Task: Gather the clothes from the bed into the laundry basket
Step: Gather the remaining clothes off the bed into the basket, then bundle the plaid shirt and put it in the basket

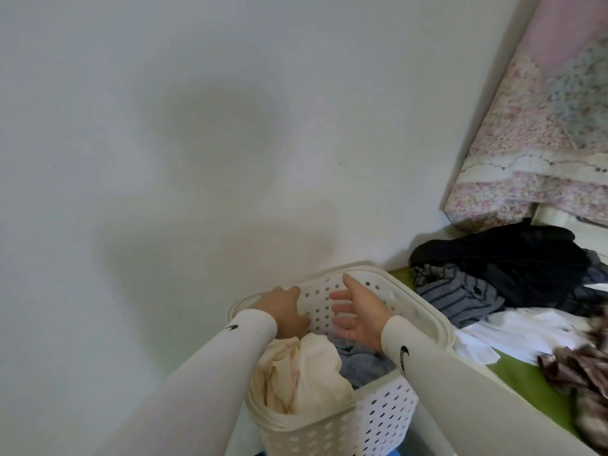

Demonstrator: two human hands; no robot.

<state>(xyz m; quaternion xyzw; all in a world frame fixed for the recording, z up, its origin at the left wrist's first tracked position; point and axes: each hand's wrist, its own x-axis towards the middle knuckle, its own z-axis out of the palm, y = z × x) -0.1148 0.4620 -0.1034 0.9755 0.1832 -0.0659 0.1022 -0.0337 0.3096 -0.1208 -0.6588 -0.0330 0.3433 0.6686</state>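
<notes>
One white laundry basket [378, 419] holds a cream garment [306, 380] and a blue-grey one [365, 365]. Two hands above it: left hand [284, 312] and right hand [360, 311], both grips released, fingers spread. Each white sleeve [437, 366] carries one black swoosh logo; no legible writing.

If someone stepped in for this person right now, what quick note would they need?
Left hand: fingers curled down at the cream garment inside the white perforated plastic laundry basket; its grip is unclear.
Right hand: open over the basket, holding nothing.
Done: the cream garment and some blue-grey clothes are in the basket.
Left: on the green bed, a black garment, grey striped shirt, white garment and brown patterned cloth.
</notes>
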